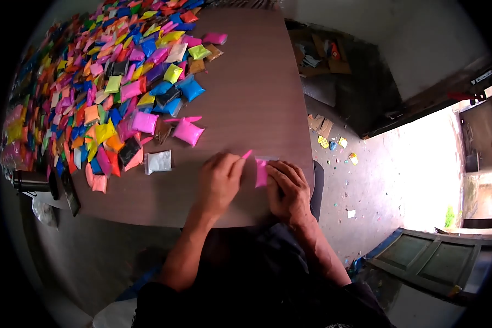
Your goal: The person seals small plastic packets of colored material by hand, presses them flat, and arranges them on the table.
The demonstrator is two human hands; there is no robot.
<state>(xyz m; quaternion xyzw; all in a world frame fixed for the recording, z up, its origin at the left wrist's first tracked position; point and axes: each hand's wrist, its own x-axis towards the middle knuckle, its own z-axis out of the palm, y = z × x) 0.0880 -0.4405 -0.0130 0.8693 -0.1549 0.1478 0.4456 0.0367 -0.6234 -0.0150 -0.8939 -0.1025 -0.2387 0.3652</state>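
Observation:
Over the front part of the brown table (246, 104), my left hand (220, 179) pinches a thin pink stick (247, 154) whose tip points up and to the right. Its lower part is hidden in my fingers. Just to the right, my right hand (290, 188) grips a small clear packet with pink filling (261, 174) by its right side. A gap separates the stick from this packet. Left of my left hand lie a packet with white filling (158, 162) and, farther back, a bright pink packet (188, 132).
A large heap of colourful packets (93, 98) covers the table's left side. A dark cylindrical object (33, 181) and a dark flat blade-like object (69, 192) are at the front left edge. Cardboard boxes (333, 52) and scraps (333, 143) lie right of the table, beside an open doorway.

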